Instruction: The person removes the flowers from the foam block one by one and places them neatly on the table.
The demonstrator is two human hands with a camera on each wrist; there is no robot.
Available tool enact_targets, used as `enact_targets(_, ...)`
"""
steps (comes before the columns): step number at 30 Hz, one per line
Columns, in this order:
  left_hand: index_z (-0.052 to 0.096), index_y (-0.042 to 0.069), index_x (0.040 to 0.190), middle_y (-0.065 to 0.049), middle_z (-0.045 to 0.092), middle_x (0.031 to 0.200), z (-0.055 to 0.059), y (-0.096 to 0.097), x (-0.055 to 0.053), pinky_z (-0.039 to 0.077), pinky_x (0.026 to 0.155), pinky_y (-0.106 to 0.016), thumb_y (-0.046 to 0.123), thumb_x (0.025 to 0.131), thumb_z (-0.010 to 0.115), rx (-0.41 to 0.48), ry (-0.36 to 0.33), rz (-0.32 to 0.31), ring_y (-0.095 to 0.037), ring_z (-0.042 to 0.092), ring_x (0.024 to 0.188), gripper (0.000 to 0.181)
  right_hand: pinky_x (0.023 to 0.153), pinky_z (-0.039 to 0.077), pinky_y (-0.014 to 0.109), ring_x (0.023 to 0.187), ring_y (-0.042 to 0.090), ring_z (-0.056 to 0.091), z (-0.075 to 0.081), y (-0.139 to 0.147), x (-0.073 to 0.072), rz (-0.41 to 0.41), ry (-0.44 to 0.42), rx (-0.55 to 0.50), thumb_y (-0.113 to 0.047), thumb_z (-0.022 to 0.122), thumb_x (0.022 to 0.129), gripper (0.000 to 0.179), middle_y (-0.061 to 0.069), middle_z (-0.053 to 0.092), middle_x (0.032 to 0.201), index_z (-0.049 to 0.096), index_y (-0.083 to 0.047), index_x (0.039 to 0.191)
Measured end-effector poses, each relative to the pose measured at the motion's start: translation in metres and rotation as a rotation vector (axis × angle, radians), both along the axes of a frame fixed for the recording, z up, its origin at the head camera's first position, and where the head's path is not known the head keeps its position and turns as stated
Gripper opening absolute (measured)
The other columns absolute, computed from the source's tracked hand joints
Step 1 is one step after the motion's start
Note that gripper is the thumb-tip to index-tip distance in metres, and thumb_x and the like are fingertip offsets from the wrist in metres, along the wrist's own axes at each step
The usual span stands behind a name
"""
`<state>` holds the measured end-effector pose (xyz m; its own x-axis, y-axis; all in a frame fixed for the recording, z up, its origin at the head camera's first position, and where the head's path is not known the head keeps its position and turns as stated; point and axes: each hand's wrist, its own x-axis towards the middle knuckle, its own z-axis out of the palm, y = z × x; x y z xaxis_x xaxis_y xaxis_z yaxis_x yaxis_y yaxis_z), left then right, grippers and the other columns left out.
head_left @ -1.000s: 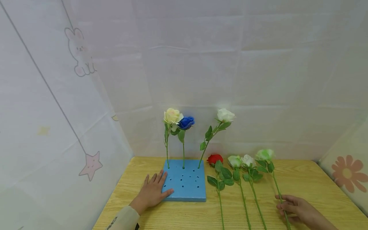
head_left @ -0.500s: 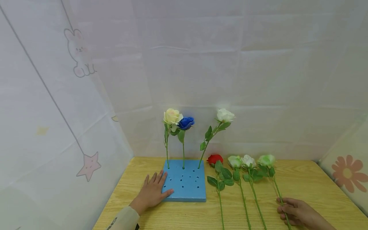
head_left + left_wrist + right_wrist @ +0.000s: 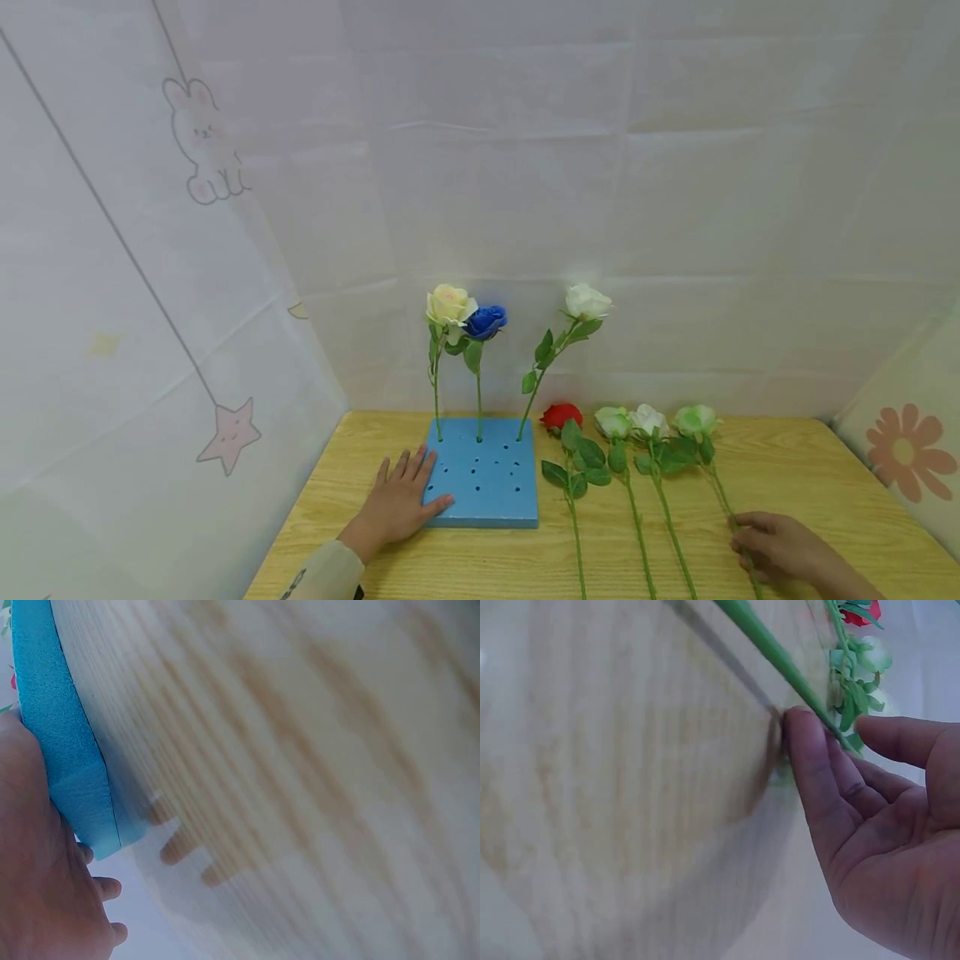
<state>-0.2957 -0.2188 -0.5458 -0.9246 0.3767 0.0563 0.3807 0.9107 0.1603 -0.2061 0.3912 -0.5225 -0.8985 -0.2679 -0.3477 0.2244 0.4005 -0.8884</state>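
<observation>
While my right grip (image 3: 783,546), the nearer, sits at the rightmost rose (image 3: 696,420), thumb and fingers are apart. The stem (image 3: 723,493) runs forward, slightly left.

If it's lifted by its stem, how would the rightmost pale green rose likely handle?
The rightmost pale green rose would probably stay stiff, since its stem runs nearly straight. It is likely light, with so slender a stem. Bloom and leaves gather at one end, so it may tip head-down.
</observation>
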Motion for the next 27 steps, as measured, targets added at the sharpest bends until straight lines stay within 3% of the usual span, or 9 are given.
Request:
enact_targets(8, 0.029, 0.009, 0.161, -0.017, 0.026, 0.166, 0.000, 0.000, 0.000, 0.013, 0.115, -0.072, 0.075, 0.097, 0.036, 0.026, 0.019, -0.015, -0.047, 0.026, 0.149, 0.092, 0.073, 0.060, 0.042, 0.089, 0.025, 0.069, 0.024, -0.008, -0.007, -0.035, 0.082, 0.158, -0.025, 0.053, 0.107, 0.060, 0.011, 0.071, 0.107, 0.039, 0.024, 0.138)
enact_targets(15, 0.027, 0.010, 0.162, -0.016, 0.023, 0.166, -0.001, -0.001, -0.001, 0.012, 0.115, -0.072, 0.076, 0.097, 0.035, 0.029, -0.002, -0.014, -0.047, 0.024, 0.150, 0.093, 0.084, 0.059, 0.046, 0.104, 0.035, 0.068, 0.042, -0.025, -0.019, -0.053, 0.134, 0.168, -0.033, 0.056, 0.106, 0.066, 0.030, 0.062, 0.126, 0.039, 0.018, 0.144)
enact_targets(20, 0.024, 0.015, 0.163, -0.011, 0.019, 0.169, -0.003, -0.001, -0.002, 0.012, 0.118, -0.069, 0.080, 0.095, 0.030, 0.001, -0.027, 0.012, -0.043, 0.021, 0.152, 0.095, 0.087, 0.058, 0.047, 0.109, 0.038, 0.067, 0.050, -0.043, -0.025, -0.073, 0.131, 0.163, -0.036, 0.057, 0.105, 0.068, 0.034, 0.057, 0.133, 0.040, 0.016, 0.146)
enact_targets(27, 0.025, 0.011, 0.162, -0.015, 0.020, 0.168, -0.001, 0.000, -0.001, 0.009, 0.116, -0.071, 0.077, 0.096, 0.034, 0.018, -0.037, -0.003, -0.046, 0.021, 0.151, 0.094, 0.091, 0.056, 0.047, 0.113, 0.037, 0.066, 0.056, -0.062, -0.032, -0.073, 0.158, 0.131, -0.040, 0.060, 0.103, 0.071, 0.032, 0.055, 0.138, 0.042, 0.012, 0.147)
